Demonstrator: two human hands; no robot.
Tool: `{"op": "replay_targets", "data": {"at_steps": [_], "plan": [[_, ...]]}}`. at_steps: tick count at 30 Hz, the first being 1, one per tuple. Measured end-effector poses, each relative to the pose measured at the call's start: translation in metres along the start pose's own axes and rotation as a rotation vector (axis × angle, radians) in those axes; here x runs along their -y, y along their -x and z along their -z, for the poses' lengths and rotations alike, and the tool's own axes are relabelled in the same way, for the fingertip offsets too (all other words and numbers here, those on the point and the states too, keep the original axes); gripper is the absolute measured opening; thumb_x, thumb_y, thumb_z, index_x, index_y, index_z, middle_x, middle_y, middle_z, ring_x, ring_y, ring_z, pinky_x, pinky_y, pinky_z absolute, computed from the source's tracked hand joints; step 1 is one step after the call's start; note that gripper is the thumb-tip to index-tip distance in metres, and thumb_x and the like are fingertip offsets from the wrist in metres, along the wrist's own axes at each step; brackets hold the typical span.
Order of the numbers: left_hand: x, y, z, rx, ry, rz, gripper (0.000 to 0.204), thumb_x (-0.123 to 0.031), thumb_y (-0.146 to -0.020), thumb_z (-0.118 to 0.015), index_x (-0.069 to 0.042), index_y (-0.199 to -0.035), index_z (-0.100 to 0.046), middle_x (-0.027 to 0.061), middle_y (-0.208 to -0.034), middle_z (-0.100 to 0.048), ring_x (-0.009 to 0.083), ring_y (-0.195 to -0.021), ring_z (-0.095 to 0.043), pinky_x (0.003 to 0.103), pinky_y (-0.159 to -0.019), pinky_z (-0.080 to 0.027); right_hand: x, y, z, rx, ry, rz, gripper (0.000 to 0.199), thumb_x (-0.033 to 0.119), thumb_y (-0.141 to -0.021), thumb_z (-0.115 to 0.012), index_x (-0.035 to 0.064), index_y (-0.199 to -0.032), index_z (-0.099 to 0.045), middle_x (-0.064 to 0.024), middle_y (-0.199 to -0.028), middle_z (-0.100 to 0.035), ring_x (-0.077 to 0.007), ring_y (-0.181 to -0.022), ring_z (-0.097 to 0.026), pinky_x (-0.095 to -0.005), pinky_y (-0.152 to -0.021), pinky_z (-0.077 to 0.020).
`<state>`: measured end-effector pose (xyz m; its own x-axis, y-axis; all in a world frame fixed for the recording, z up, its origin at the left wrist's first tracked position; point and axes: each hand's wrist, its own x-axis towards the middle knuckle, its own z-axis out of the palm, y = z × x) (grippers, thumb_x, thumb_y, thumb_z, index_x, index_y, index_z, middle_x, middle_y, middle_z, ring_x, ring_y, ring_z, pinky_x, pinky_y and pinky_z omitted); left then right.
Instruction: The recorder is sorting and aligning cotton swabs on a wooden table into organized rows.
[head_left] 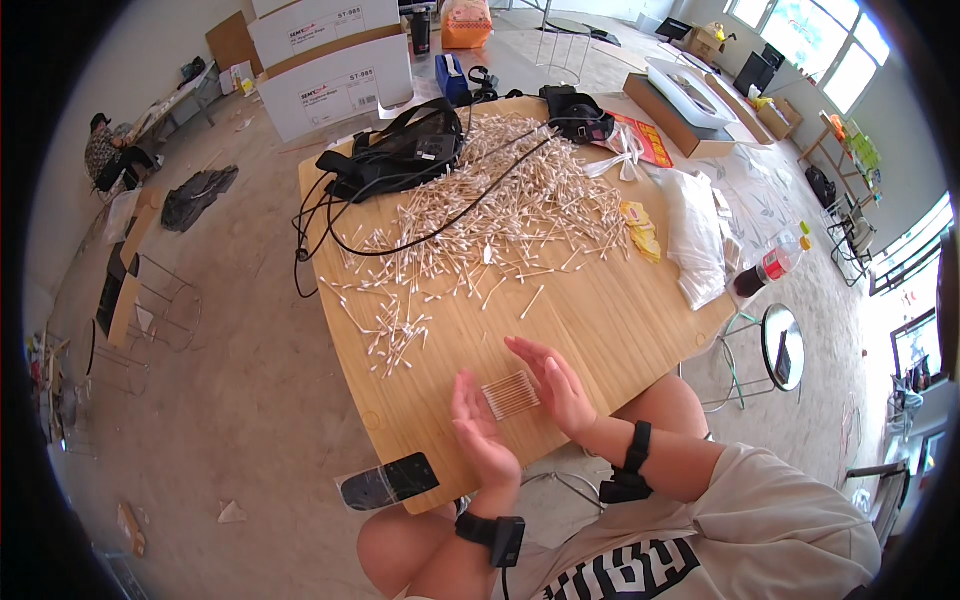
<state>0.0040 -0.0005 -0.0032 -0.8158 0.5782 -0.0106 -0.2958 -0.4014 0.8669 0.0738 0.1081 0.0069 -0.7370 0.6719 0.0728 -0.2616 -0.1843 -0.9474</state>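
Open-palmed grip, left hand (481, 428) and right hand (556, 384) flanking cotton-swab row (511, 395), white labelled cartons (335, 62) beyond table (600, 320).

Grey dusty floor (250, 330), big white boxes (335, 75) at back, round stool (782, 345) by wooden table (610, 330), bright windows (835, 45) on right

Black straps and cables (400, 155) lie at the far left of the wooden tabletop (610, 320); a clear plastic bag (695, 235) and a red-capped bottle (770, 265) occupy its right edge. A dark phone (388, 481) rests at the near corner, with white cardboard boxes (335, 70) beyond.
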Motion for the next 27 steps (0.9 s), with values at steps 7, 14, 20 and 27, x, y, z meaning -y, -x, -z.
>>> {"op": "replay_targets", "data": {"at_steps": [7, 14, 20, 27], "plan": [[-0.005, -0.012, 0.004, 0.032, -0.074, 0.041, 0.083, -0.065, -0.105, -0.017, -0.001, -0.158, -0.028, 0.0193, -0.164, -0.029, 0.0309, -0.154, -0.023, 0.044, -0.126, -0.013, -0.002, -0.019, 0.008, 0.100, 0.053, -0.055, 0.060, 0.040, -0.112, -0.031, -0.0069, -0.150, -0.037, -0.0204, -0.153, -0.046, -0.0297, -0.146, -0.040, -0.0424, -0.123, -0.0277], [-0.003, -0.015, 0.010, 0.126, -0.118, 0.037, 0.084, -0.065, -0.105, -0.014, -0.001, -0.158, -0.029, 0.0178, -0.164, -0.031, 0.0308, -0.154, -0.024, 0.044, -0.126, -0.013, 0.002, -0.010, 0.005, 0.125, 0.218, -0.023, 0.053, 0.033, -0.112, -0.031, -0.0066, -0.145, -0.046, -0.0197, -0.145, -0.055, -0.0290, -0.139, -0.049, -0.0404, -0.118, -0.0367], [-0.008, -0.015, 0.006, 0.140, -0.121, 0.047, 0.084, -0.066, -0.105, -0.014, -0.003, -0.159, -0.028, 0.0165, -0.164, -0.031, 0.0301, -0.154, -0.025, 0.045, -0.126, -0.013, 0.002, -0.006, 0.009, 0.137, 0.218, -0.006, 0.055, 0.035, -0.112, -0.031, -0.0068, -0.146, -0.044, -0.0202, -0.148, -0.052, -0.0295, -0.142, -0.046, -0.0412, -0.119, -0.0339], [-0.005, -0.010, 0.004, 0.145, -0.094, 0.033, 0.082, -0.064, -0.106, -0.014, -0.003, -0.160, -0.026, 0.0174, -0.166, -0.027, 0.0301, -0.156, -0.021, 0.044, -0.127, -0.011, -0.006, 0.013, -0.005, -0.036, -0.006, 0.053, 0.061, 0.039, -0.112, -0.026, -0.0071, -0.151, -0.036, -0.0208, -0.158, -0.039, -0.0290, -0.151, -0.030, -0.0416, -0.126, -0.0190]]}}
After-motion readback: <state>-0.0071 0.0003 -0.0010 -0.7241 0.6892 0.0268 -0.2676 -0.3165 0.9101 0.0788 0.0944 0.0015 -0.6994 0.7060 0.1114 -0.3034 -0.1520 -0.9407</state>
